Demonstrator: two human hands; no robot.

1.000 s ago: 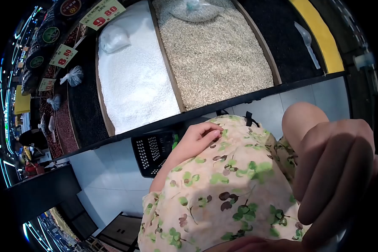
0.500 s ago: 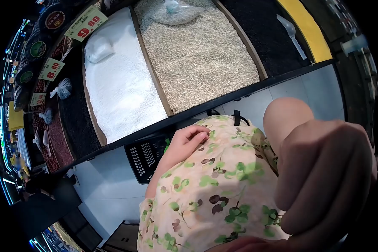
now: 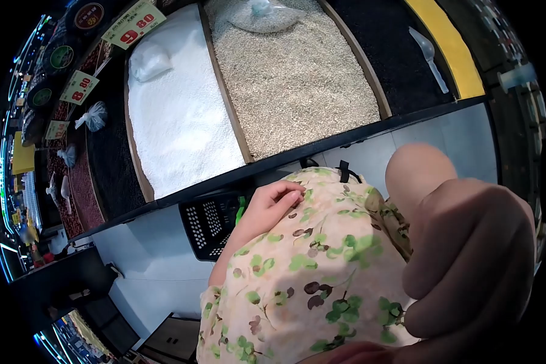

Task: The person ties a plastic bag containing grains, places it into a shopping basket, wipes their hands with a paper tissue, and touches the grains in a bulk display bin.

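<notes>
My left hand (image 3: 278, 203) rests on the front of my floral clothing (image 3: 321, 267), its fingers loosely curled with the thumb beside them. No object shows in it. Close to the camera at the right, my right hand (image 3: 467, 261) is raised with its fingers folded in; what it holds, if anything, is hidden. Just left of my left forearm is a black basket (image 3: 203, 227) with a green part (image 3: 241, 209). Beyond my hands lie a bin of white grains (image 3: 188, 121) and a bin of beige grains (image 3: 297, 85).
A knotted plastic bag (image 3: 150, 60) lies on the white grains, and another bag (image 3: 266, 15) on the beige ones. A clear scoop (image 3: 429, 57) sits in the dark bin (image 3: 376, 54). Price signs (image 3: 133, 24) stand at the left. Wooden dividers (image 3: 224, 91) separate the bins above a tiled floor (image 3: 148, 255).
The bins and signs have shifted slightly right in view, and more of the black basket shows. My left hand keeps its place on the clothing; my right hand stays folded, slightly lower.
</notes>
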